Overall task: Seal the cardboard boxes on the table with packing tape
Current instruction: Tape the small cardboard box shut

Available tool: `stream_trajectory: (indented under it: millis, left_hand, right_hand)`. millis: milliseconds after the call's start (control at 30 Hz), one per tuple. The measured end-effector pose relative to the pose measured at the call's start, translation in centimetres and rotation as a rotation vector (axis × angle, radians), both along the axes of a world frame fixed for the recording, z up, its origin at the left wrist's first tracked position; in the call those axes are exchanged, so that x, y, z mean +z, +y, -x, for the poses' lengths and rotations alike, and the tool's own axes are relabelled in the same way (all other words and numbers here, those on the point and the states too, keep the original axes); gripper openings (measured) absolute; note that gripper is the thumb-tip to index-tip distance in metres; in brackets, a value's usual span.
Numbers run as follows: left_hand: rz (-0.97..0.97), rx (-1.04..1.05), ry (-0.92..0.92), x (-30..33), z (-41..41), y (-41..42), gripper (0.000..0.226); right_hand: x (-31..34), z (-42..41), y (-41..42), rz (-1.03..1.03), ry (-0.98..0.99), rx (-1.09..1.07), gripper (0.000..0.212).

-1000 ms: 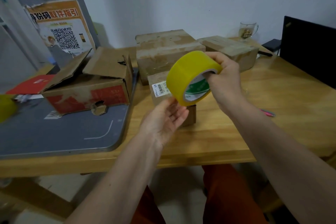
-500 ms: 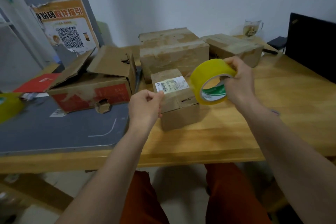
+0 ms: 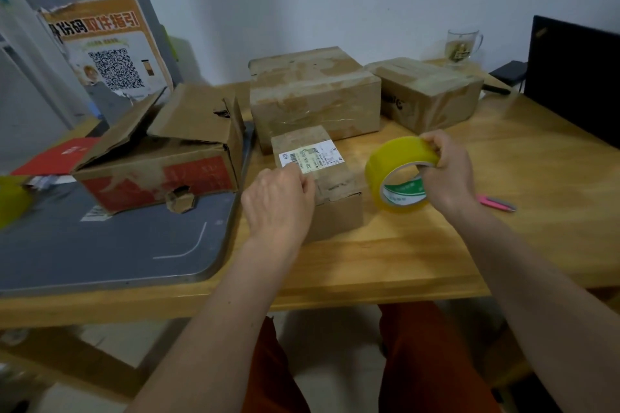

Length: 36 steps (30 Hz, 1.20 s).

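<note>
The left hand (image 3: pixel 280 201), pinching air a second ago, now rests curled fingers on the small labelled brown cardboard box (image 3: pixel 318 178) at table centre. Four cardboard boxes stand in view. At three o'clock, the right hand (image 3: pixel 448 174) grips one yellow packing-tape roll (image 3: pixel 396 174), lowered beside the box.

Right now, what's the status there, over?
Left hand pressing tape end on small box. Right hand holds tape roll. Nothing in the way.
</note>
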<state>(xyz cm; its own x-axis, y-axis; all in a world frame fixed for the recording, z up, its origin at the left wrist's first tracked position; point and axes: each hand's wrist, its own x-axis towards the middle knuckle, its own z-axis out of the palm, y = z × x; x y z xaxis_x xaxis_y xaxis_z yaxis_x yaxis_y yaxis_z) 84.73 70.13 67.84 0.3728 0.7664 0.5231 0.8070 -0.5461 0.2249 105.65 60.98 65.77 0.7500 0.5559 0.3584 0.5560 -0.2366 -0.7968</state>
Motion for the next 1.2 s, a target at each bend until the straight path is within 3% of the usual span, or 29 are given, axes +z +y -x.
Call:
stream_trajectory:
  millis: [300, 467, 633, 767, 867, 967, 1067, 1200]
  left_hand:
    - [-0.062, -0.088, 0.322, 0.7, -0.5, 1.4, 0.037]
    - [-0.042, -0.09, 0.433, 1.0, -0.3, 1.7, 0.03]
    - [0.097, -0.038, 0.257, 0.4, 0.3, 1.7, 0.028]
    - [0.259, 0.036, 0.017, 0.7, 1.7, 2.8, 0.06]
    - [0.194, 0.068, -0.001, 0.6, 2.3, 2.6, 0.049]
    - [0.135, -0.122, -0.061, 0.2, 1.6, 0.5, 0.052]
    - [0.139, -0.37, 0.16, -0.8, -0.1, -2.1, 0.063]
    - [0.101, -0.345, 0.458, -2.3, -2.1, -3.9, 0.089]
  right_hand:
    - [-1.5, 0.0, 0.5, 0.014, -0.003, -0.014, 0.043]
    - [-1.4, 0.0, 0.4, 0.027, -0.049, -0.012, 0.044]
    - [-1.2, 0.1, 0.5, 0.027, -0.029, 0.007, 0.044]
    - [-1.2, 0.0, 0.4, 0.022, -0.024, 0.017, 0.044]
    - [-1.1, 0.2, 0.5, 0.027, -0.025, 0.012, 0.045]
    - [-1.1, 0.2, 0.5, 0.023, -0.01, 0.001, 0.044]
    - [-1.2, 0.2, 0.5, 0.019, -0.018, 0.007, 0.043]
    - [-1.2, 0.1, 0.5, 0.03, -0.035, -0.001, 0.045]
